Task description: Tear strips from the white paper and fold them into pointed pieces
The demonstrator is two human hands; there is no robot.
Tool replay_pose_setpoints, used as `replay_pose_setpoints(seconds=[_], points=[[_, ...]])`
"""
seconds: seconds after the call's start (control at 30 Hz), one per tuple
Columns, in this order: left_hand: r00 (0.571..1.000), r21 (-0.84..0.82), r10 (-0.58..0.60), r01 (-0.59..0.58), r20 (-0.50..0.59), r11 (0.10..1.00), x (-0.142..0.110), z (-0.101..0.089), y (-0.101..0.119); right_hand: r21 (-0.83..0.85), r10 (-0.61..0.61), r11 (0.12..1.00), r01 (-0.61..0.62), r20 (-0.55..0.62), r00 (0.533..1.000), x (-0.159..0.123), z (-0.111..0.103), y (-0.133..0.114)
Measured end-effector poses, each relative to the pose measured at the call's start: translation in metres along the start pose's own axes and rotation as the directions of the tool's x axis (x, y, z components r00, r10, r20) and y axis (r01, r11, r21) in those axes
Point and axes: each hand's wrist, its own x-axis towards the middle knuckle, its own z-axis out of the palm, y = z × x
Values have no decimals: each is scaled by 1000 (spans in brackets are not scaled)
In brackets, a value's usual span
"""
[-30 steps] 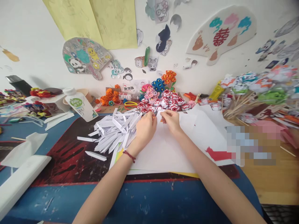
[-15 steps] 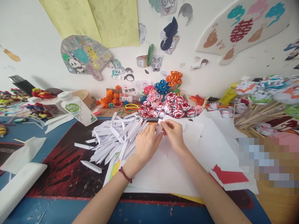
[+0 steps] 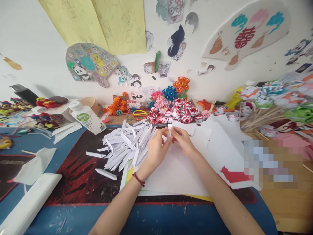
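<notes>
My left hand (image 3: 156, 148) and my right hand (image 3: 184, 141) meet over a stack of white paper sheets (image 3: 181, 169), fingers pinched together on a small white paper piece (image 3: 169, 130). Just left of my left hand lies a heap of several folded white paper strips (image 3: 127, 143). Behind my hands sits a cluster of red-and-white paper roses (image 3: 178, 112). A red cord circles my left wrist.
A white bottle with a green label (image 3: 85, 117) lies at the back left. Paper flowers on wooden sticks (image 3: 271, 101) fill the right side. Loose strips (image 3: 105, 173) rest on the red-and-black mat (image 3: 78, 176). White paper pieces (image 3: 34, 166) lie at left.
Both hands stay pinched on the small paper piece, working it slightly between the fingers. The camera has shifted a little, so the scene sits further right.
</notes>
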Motion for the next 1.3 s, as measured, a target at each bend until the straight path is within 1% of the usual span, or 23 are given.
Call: replay_pose_setpoints(seconds=[0.17,0.37,0.53,0.63,0.83,0.93,1.07,1.2,1.3], points=[[1000,-90,-29,28,-7,996,3,-5,2,16,45,999,-45,9,999,0,2,-1],[992,-236,-121,108,-43,966,6,-7,-4,-30,75,997,-75,1,997,-1,3,1],[983,-319,-182,168,-16,933,7,-11,-2,-27,59,998,-58,14,998,-1,1,-1],[980,-344,-197,181,-11,921,8,-13,0,-15,52,999,-52,14,999,-2,0,-3],[974,-412,-224,220,38,884,9,-15,-3,30,81,996,-82,19,996,-3,0,-3],[978,-385,-209,204,29,900,9,-14,-6,18,83,996,-83,14,996,-3,0,-4],[983,-314,-184,171,-11,934,9,-16,-6,-44,74,996,-74,0,997,-3,0,-4],[976,-187,-196,175,-97,967,10,-18,-5,-51,103,994,-101,37,994,-4,2,-3],[974,-83,-163,151,-156,985,11,-18,-6,-55,130,990,-127,70,989,-5,4,-3]])
